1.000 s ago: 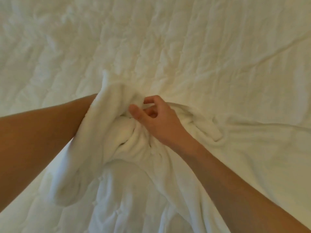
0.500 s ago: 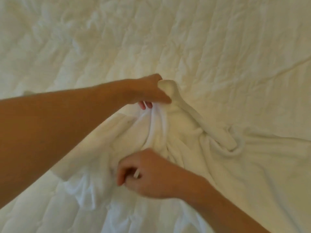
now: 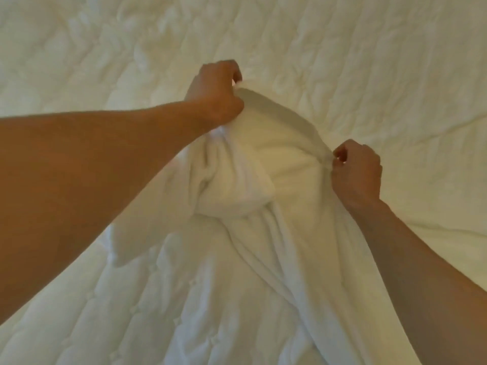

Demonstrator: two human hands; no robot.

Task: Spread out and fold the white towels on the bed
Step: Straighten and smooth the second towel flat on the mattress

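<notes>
In the head view the towel (image 3: 250,180) lies bunched on the bed (image 3: 369,61) in the middle of the frame. Its far edge is lifted between the two hands.

The left hand (image 3: 214,93) is at the towel's upper left end. Its fingers (image 3: 233,71) are curled together and clamped on the cloth's edge, and the cloth runs out from under the fist to the right. The right hand (image 3: 355,175) is lower and to the right, at the towel's right side. Its thumb and fingers (image 3: 342,154) are pinched on a small gather of cloth.

Between the hands the edge runs in a sloping line. Below it the towel sags in a thick rolled fold that touches the left forearm (image 3: 92,180). It then trails in long creases toward the near border, passing under the right forearm (image 3: 421,259). Whether the heap is one towel or more, I cannot tell.

The bed's quilted cover fills the frame to every border. There is wide bare room beyond the hands and to the right, and a smaller patch at lower left, below the left forearm.
</notes>
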